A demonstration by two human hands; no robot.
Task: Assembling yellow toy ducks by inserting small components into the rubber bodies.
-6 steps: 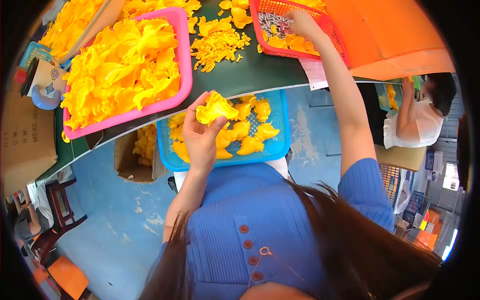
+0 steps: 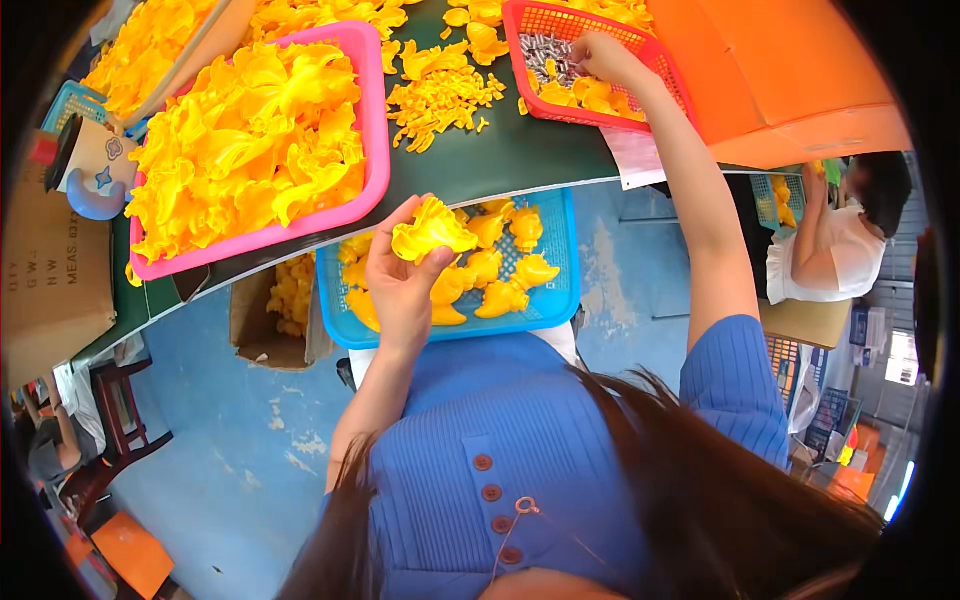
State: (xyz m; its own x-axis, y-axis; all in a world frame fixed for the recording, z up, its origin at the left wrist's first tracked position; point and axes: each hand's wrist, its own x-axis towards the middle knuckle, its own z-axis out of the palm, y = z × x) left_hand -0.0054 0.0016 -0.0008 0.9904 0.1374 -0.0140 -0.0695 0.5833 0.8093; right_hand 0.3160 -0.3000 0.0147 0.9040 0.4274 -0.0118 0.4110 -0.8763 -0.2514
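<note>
My left hand (image 2: 400,290) holds a curved, shell-like yellow plastic piece (image 2: 433,231) between thumb and fingers, above the near edge of the table. Below it, a blue basket (image 2: 570,265) holds several bulbous yellow plastic parts (image 2: 503,298). My right hand (image 2: 604,58) reaches far forward into a red basket (image 2: 678,88), its fingers bent down at a heap of small silver metal pieces (image 2: 545,52). Whatever lies between those fingertips is hidden. More yellow pieces (image 2: 590,95) lie in the red basket beside the metal ones.
A pink basket (image 2: 377,120) heaped with yellow shells stands left on the green table (image 2: 480,165). Small yellow bits (image 2: 440,100) lie between the baskets. An orange board or box (image 2: 780,75) is at far right. A cardboard box (image 2: 255,335) sits below; another person (image 2: 830,240) works at right.
The view has shifted slightly. My right hand stays at the silver pieces with its fingers a little more curled; my left hand keeps hold of the yellow piece.
</note>
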